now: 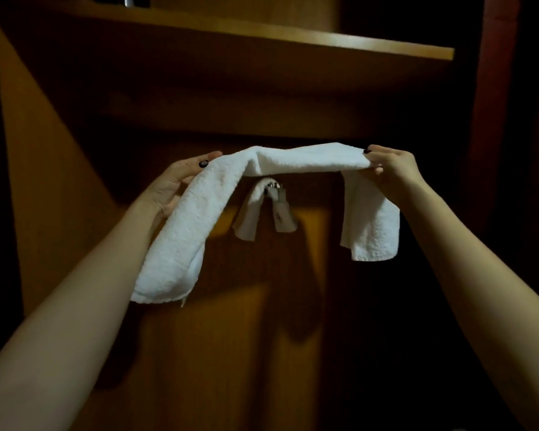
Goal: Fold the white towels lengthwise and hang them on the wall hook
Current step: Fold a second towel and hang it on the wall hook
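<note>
**Head view.** We hold a folded towel (293, 161) stretched level across the middle of the frame.

- **Grip:** Our left hand (178, 185), at centre left, grips the towel with the thumb on top and the fingers beneath. Our right hand (391, 168), at centre right, pinches it between thumb and fingers. Both hands are closed on the cloth.
- **Tails:** A long tail falls from the left grip toward the lower left, and a shorter one falls from the right grip.
- **Span:** The stretch between the grips passes just above the hook (273, 191) at frame centre. We cannot tell how near it is in depth.
- **Surroundings:** A hung towel (246, 219) drapes over that hook, against the wooden panel (231, 321). A shelf (293, 42) crosses the upper frame.

**Step in hand.** We judge this to be laying the span on the hook. To do it well, we should:

- shift the towel so the tails hang even, since the longer one may drag it off;
- hold the span taut so the fold survives;
- lower both hands together;
- release only once the cloth bears on the hook, without dislodging the hung towel.
</note>
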Demonstrator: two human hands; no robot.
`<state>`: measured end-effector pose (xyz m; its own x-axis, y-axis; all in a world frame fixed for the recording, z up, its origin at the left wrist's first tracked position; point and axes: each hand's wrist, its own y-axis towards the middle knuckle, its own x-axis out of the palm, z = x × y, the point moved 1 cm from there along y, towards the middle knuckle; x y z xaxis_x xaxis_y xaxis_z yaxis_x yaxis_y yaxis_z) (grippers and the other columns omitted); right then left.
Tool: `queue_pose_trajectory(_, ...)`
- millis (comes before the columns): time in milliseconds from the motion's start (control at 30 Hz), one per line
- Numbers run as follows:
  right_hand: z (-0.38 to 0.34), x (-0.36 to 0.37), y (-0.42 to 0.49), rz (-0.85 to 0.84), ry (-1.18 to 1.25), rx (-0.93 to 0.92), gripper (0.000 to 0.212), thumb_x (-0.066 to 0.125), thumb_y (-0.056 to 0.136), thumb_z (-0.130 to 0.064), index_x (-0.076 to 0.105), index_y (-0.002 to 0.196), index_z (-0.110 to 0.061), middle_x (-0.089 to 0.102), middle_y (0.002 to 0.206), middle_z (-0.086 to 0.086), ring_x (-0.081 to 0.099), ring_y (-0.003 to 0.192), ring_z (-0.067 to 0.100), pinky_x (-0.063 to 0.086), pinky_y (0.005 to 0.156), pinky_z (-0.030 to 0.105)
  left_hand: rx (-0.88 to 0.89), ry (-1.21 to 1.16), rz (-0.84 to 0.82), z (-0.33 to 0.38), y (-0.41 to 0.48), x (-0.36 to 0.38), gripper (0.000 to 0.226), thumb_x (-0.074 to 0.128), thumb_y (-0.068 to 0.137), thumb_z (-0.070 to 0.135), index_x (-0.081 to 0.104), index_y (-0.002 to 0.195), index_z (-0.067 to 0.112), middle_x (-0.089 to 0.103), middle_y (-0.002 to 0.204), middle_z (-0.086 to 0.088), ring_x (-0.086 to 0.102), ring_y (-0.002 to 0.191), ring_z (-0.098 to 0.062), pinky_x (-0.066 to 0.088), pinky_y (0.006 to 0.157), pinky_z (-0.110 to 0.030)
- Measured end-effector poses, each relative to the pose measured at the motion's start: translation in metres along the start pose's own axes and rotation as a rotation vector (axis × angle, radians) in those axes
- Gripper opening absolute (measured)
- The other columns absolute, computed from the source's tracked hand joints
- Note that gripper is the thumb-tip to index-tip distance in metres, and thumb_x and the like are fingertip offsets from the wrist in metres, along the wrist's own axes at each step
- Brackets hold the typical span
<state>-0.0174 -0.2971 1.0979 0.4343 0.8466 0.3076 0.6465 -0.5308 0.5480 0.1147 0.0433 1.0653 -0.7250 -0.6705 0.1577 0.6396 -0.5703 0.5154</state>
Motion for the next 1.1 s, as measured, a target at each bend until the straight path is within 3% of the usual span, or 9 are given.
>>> queue_pose_trajectory(133,0.015,0.021,0.035,0.020,-0.010,0.062,0.010,0.055,0.089,0.013,0.053,0.097,0.007,0.052,0.098,0.022,0.061,0.077,0.021,0.057,0.054,0.023,0.006,-0.019,0.120,-0.007,0.025,-0.021,0.030,0.064,0.082,0.019,0.065,0.111,0.018,0.049,0.060,0.009,0.044,0.047,-0.001,0.040,0.046,-0.015)
queue_pose_trajectory(200,0.032,0.028,0.043,0.006,-0.032,0.106,0.027,0.056,0.089,0.012,0.051,0.114,0.016,0.052,0.110,0.029,0.063,0.079,0.023,0.057,0.054,0.023,0.018,-0.019,0.159,-0.014,0.034,-0.030,0.018,0.067,0.082,0.023,0.071,0.100,0.020,0.053,0.062,0.008,0.048,0.051,-0.003,0.042,0.051,-0.017)
queue_pose_trajectory(367,0.076,0.027,0.040,0.012,-0.047,0.148,0.034,0.058,0.090,0.006,0.051,0.119,0.022,0.061,0.104,0.030,0.066,0.080,0.024,0.059,0.062,0.022,-0.013,0.084,0.144,-0.040,0.053,-0.064,0.020,0.058,0.091,0.029,0.074,0.078,0.027,0.062,0.059,0.011,0.057,0.050,-0.002,0.048,0.048,-0.018)
queue_pose_trajectory(567,0.133,0.016,0.011,0.044,-0.052,0.120,0.035,0.059,0.093,-0.009,0.050,0.120,0.010,0.059,0.112,0.029,0.071,0.088,0.039,0.060,0.077,0.040,-0.067,0.004,0.233,-0.107,0.061,-0.099,0.024,0.053,0.095,0.030,0.073,0.102,0.020,0.065,0.073,0.005,0.061,0.063,-0.007,0.052,0.062,-0.021)
queue_pose_trajectory(633,0.146,0.017,0.001,0.022,-0.020,0.144,0.029,0.059,0.095,-0.015,0.051,0.116,0.003,0.061,0.109,0.022,0.073,0.081,0.034,0.060,0.070,0.037,-0.122,0.029,0.286,-0.132,0.053,-0.100,0.037,0.056,0.093,0.031,0.064,0.123,0.013,0.064,0.087,0.000,0.061,0.076,-0.012,0.050,0.073,-0.027)
queue_pose_trajectory(767,0.190,0.019,-0.029,-0.058,-0.133,0.131,0.020,0.051,0.099,-0.035,0.057,0.104,-0.015,0.073,0.099,0.009,0.074,0.079,0.025,0.059,0.076,0.041,0.008,-0.005,0.140,-0.163,0.034,-0.071,0.050,0.067,0.076,0.021,0.059,0.124,0.011,0.072,0.108,-0.003,0.069,0.096,-0.012,0.055,0.076,-0.020)
queue_pose_trajectory(900,0.215,0.028,-0.053,-0.136,-0.176,0.085,0.025,0.048,0.099,-0.043,0.057,0.104,-0.020,0.074,0.097,0.004,0.073,0.088,0.017,0.057,0.081,0.035,-0.042,-0.081,0.206,-0.177,0.029,-0.041,0.048,0.058,0.086,0.007,0.053,0.134,0.015,0.065,0.125,-0.010,0.065,0.111,-0.021,0.056,0.081,-0.028)
queue_pose_trajectory(1000,0.218,0.029,-0.067,-0.197,-0.181,0.094,0.018,0.053,0.098,-0.035,0.057,0.104,-0.019,0.074,0.086,0.007,0.074,0.079,0.017,0.057,0.069,0.029,-0.026,0.121,0.266,-0.188,0.014,-0.019,0.047,0.052,0.097,0.029,0.040,0.142,0.034,0.047,0.145,0.003,0.041,0.134,-0.013,0.044,0.096,-0.024)
queue_pose_trajectory(1100,0.229,0.018,-0.084,-0.139,-0.351,0.010,0.018,0.061,0.093,-0.033,0.061,0.104,-0.019,0.067,0.070,0.001,0.065,0.064,0.014,0.049,0.056,0.023,0.015,0.389,0.377,-0.213,-0.008,0.002,0.066,0.053,0.086,0.059,0.023,0.144,0.051,0.025,0.156,0.007,0.028,0.134,-0.007,0.033,0.100,-0.028)
